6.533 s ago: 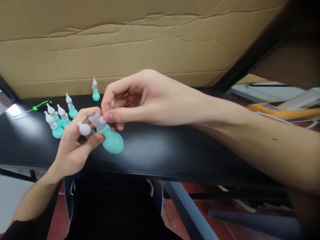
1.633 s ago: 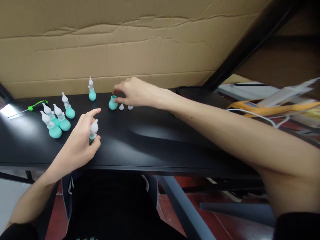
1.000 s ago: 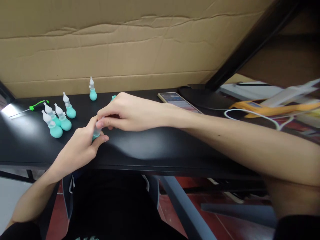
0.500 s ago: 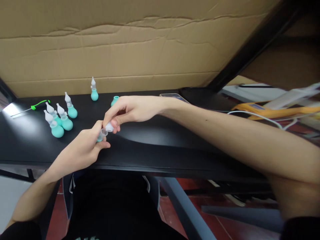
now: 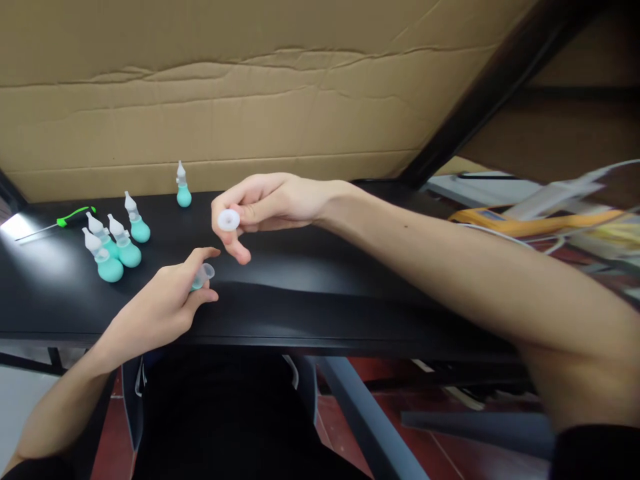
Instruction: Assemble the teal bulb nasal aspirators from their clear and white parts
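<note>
My left hand (image 5: 173, 293) is wrapped round the lower part of a nasal aspirator, whose clear tube (image 5: 205, 272) shows between thumb and forefinger with a bit of teal below. The tube's mouth is uncovered. Above and to the right of it, my right hand (image 5: 270, 203) pinches a white nozzle tip (image 5: 229, 220), its round base turned towards me. Several nasal aspirators with teal bulbs and whitish pointed nozzles stand or lean at the left, one of them (image 5: 110, 267) nearest my left hand. Another aspirator (image 5: 183, 193) stands alone by the cardboard.
A screwdriver with a green handle (image 5: 75, 217) lies at the far left of the black table (image 5: 310, 313). Brown cardboard (image 5: 225, 127) rises along the back. To the right are a yellow tool (image 5: 500, 223) and white cables, beyond a black post (image 5: 465, 113).
My right hand has drawn the white nozzle tip up and away from the clear tube and turned its base into view. The left hand has stayed nearly in place. A teal bulb behind is now hidden.
</note>
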### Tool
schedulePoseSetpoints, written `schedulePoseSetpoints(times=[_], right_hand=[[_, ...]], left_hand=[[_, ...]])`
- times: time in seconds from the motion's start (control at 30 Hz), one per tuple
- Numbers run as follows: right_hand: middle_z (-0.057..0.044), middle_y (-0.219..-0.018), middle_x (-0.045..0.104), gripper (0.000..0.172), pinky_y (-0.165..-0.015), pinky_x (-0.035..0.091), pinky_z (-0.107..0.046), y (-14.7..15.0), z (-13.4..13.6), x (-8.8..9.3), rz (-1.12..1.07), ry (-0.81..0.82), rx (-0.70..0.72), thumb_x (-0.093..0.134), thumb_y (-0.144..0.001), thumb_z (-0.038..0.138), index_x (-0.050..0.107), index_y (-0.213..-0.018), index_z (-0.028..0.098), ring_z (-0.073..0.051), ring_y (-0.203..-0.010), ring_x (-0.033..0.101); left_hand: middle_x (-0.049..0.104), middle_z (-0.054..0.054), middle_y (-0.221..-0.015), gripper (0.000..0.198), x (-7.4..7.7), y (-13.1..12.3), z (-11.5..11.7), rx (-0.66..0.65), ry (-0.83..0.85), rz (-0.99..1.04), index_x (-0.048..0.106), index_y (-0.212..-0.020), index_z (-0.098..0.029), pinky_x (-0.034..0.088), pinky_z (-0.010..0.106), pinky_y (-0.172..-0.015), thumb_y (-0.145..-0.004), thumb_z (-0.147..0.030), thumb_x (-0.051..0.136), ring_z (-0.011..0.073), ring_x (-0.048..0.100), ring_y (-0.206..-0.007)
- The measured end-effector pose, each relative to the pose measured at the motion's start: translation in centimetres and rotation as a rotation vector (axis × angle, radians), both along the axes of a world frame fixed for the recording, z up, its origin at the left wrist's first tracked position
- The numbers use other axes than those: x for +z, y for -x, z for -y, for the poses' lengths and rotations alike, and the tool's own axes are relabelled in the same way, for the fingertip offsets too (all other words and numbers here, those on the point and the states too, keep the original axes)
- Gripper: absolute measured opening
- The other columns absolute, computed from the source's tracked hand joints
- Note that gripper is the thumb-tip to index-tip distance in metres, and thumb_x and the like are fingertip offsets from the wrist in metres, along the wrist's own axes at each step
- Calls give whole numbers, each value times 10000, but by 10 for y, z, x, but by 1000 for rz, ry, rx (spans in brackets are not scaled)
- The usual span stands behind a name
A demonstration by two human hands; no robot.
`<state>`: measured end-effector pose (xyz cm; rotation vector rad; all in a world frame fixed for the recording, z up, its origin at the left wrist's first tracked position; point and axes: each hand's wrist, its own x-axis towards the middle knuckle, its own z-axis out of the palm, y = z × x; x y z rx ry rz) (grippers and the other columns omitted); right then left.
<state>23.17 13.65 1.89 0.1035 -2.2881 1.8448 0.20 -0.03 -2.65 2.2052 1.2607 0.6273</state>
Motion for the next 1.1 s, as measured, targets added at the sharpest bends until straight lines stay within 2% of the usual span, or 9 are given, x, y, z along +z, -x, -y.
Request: schedulePoseSetpoints(times=[0.13,0.3,0.4,0.5,0.57,0.63,0.77,0.9,1.1], right_hand=[[-50,-835,781,316,-785,547,-268,-2,5,4,29,4,-41,691,-1116,425,679,-983,139,-139,-790,746],[-44,-849,782,379,-814,561,-287,-5,10,14,60,-181,-96,739,-1079,513,667,-1006,148,-135,-799,726],[-34,-892,799,323,-780,546,-268,-8,10,21,103,-414,-232,763,-1063,451,669,-1132,150,-128,-808,730],[-2,-868,803,277,-727,508,-275,-12,10,27,204,-740,-474,712,-1068,359,641,-1255,168,-124,-719,703],[5,-824,796,211,-720,482,-297,-14,7,30,328,-959,-610,679,-1060,302,654,-1223,170,-131,-658,673],[-20,-829,805,133,-736,472,-321,-15,1,31,466,-1109,-677,655,-1043,261,685,-1131,166,-157,-682,688],[-59,-949,847,117,-766,472,-331,-22,-18,30,695,-1158,-630,611,-1008,193,726,-995,178,-190,-814,741],[-43,-904,840,137,-764,454,-317,-29,-35,24,858,-1170,-548,627,-955,139,758,-957,177,-182,-787,721],[-43,-953,849,138,-780,472,-302,-29,-44,16,815,-1130,-497,614,-955,143,748,-964,175,-174,-809,730]], left_hand=[[723,5,-982,481,0,1,0,4,-2,-31,516,-1545,-233,503,339,-890,-1067,-268,548,209,699,-896],[733,19,-996,473,-2,1,0,-8,-22,-39,530,-1545,-234,521,355,-920,-1075,-285,537,222,713,-926],[735,25,-1015,521,-2,1,0,10,-12,-39,513,-1581,-230,518,357,-942,-1065,-291,546,221,709,-933],[727,22,-1003,589,0,-1,1,34,3,-40,461,-1633,-209,509,342,-906,-1054,-288,537,213,697,-904],[719,12,-973,615,2,-1,1,32,6,-43,428,-1658,-203,497,331,-866,-1058,-298,528,207,686,-872],[710,1,-947,621,3,-1,2,25,5,-48,416,-1668,-204,483,322,-834,-1064,-308,517,201,670,-838],[689,-11,-917,608,2,-1,2,14,-5,-56,429,-1657,-202,464,315,-814,-1061,-303,499,189,632,-788],[676,-19,-896,631,3,-1,2,8,0,-57,406,-1673,-197,454,316,-812,-1060,-312,500,190,610,-777],[690,-14,-903,633,4,0,3,12,1,-65,410,-1670,-194,462,322,-823,-1054,-313,498,194,626,-793]])
